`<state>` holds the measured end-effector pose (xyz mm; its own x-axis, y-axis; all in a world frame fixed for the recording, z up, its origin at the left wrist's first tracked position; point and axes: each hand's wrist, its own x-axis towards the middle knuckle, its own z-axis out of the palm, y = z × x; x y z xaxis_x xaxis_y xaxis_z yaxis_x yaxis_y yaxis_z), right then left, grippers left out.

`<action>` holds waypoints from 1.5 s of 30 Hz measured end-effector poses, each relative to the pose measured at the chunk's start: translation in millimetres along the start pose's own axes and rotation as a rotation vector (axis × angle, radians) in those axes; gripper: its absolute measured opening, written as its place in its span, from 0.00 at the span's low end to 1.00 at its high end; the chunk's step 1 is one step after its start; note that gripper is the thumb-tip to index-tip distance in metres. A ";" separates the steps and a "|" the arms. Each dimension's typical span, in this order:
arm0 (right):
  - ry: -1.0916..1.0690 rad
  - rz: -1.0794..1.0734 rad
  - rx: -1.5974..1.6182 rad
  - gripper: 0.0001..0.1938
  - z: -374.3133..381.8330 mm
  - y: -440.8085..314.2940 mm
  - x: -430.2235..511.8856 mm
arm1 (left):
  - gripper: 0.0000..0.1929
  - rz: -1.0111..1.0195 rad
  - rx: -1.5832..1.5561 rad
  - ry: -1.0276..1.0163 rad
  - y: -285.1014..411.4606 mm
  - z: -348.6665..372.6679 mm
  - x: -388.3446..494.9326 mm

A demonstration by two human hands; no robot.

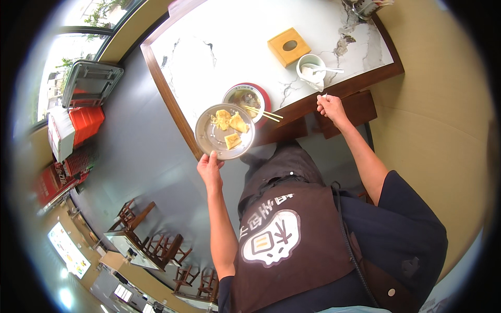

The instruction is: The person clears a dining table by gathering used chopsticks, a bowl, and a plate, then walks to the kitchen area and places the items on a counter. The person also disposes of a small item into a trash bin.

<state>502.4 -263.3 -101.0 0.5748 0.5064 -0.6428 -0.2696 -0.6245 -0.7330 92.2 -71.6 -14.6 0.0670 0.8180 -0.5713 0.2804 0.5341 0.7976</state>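
Observation:
My left hand (pixel 210 170) grips the near rim of a round metal plate (pixel 203 137), which holds a few yellow food pieces (pixel 233 141). The plate is held over the table's corner and overlaps a bowl (pixel 257 94) of broth with food scraps. Wooden chopsticks (pixel 270 114) lie across that bowl's rim, and a red rim or saucer shows around it. My right hand (pixel 332 108), by the table's near edge, has its fingers pinched on a small white scrap, perhaps tissue. Just beyond it stands a small white bowl (pixel 303 59) with crumpled tissue (pixel 315 79) and a white spoon (pixel 330 70).
A wooden tissue box (pixel 287 54) sits on the marble-patterned table (pixel 235 43). A metal utensil holder (pixel 364 8) stands at the far right corner. Wooden stools (pixel 348 113) are under the near edge. Red crates (pixel 87 123) and a folded table (pixel 92 84) stand at left.

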 end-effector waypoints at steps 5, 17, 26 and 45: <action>-0.011 -0.175 -0.382 0.21 28.9 1.0 -3.4 | 0.08 0.037 0.069 -0.016 12.7 6.0 10.1; -0.312 -0.225 -0.692 0.14 146.9 -37.6 -12.6 | 0.08 0.072 0.025 -0.034 14.4 6.9 12.8; -0.173 -0.405 -0.731 0.13 108.3 -44.3 -67.2 | 0.08 0.064 0.029 0.003 21.5 2.5 13.2; -0.195 -0.514 -0.671 0.10 133.9 -2.4 -75.0 | 0.08 0.017 0.127 0.010 32.7 3.9 15.1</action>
<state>356.5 -220.2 -80.8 0.3405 0.8769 -0.3393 0.5356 -0.4774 -0.6966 106.2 -42.6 2.1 0.0631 0.8293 -0.5552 0.3979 0.4892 0.7761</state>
